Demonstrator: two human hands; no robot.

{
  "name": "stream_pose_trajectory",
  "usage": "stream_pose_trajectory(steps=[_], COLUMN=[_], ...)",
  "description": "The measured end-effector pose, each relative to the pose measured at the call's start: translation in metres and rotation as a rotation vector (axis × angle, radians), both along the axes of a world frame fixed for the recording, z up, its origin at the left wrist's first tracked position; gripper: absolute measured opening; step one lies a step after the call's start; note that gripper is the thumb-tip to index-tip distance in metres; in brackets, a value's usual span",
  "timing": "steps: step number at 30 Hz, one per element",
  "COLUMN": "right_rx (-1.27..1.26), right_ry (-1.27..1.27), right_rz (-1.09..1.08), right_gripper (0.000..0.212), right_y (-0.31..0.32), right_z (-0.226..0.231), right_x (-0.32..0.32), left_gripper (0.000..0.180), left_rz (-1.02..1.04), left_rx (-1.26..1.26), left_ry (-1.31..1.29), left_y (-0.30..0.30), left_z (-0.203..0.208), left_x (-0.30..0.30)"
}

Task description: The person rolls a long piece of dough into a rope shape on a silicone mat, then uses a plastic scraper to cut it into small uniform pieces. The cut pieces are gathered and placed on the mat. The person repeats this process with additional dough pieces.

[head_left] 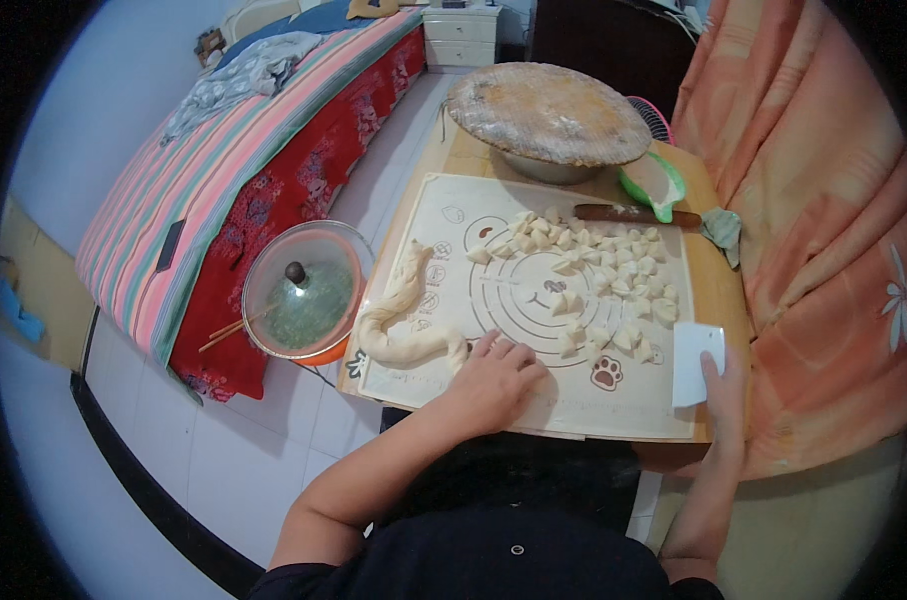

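A bed [284, 170] with a striped bedspread [189, 185] stands by the pale blue wall [114, 110], near a white nightstand [461, 50]. White floor tiles [269, 440] lie alongside. An orange curtain [809, 220] hangs at right

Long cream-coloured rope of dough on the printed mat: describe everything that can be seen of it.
The long cream-coloured rope of dough looks soft, smooth and uncut, with twist-like folds along its upper stretch. It lies flat on the left part of the beige printed mat, running down from a narrow upper end, bending sharply, then reaching right toward the person's bare left hand. That end is partly hidden by the fingers, so whether they press it is unclear.
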State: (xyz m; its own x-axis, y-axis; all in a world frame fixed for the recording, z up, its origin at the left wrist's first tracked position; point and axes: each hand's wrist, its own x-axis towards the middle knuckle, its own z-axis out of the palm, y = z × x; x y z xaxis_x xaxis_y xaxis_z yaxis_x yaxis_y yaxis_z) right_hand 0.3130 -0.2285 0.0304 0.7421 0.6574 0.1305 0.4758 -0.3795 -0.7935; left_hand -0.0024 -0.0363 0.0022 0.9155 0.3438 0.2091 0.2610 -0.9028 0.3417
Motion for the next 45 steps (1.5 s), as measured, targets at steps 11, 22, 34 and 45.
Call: stream_pose_trajectory(steps=[11,22,34,45], right_rx=[-0.233,-0.371,-0.224,-0.294], right_ry=[-0.179,-0.457,-0.236,-0.483], right_rz=[-0.165,-0.059,0.516,0.292], right_gripper=[0.048,0.036,0.022,0.028], right_y=[-0.01,-0.011,0.061,0.277], right_z=[-0.044,-0.007,0.008,0.025], right_x=[0.028,0.0,-0.005,0.139], left_gripper=[0.036,0.038,0.034,0.033], left_rz=[-0.149,-0.03,-0.073,0.131], left_rx=[-0.329,-0.226,-0.069,-0.392], left_ry=[0.083,-0.176,-0.186,-0.314], left_y=[0.005,0.017,0.014,0.012], left_z=[0.007,-0.007,-0.005,0.049], left_x=[0.083,0.147,0.164,0.063])
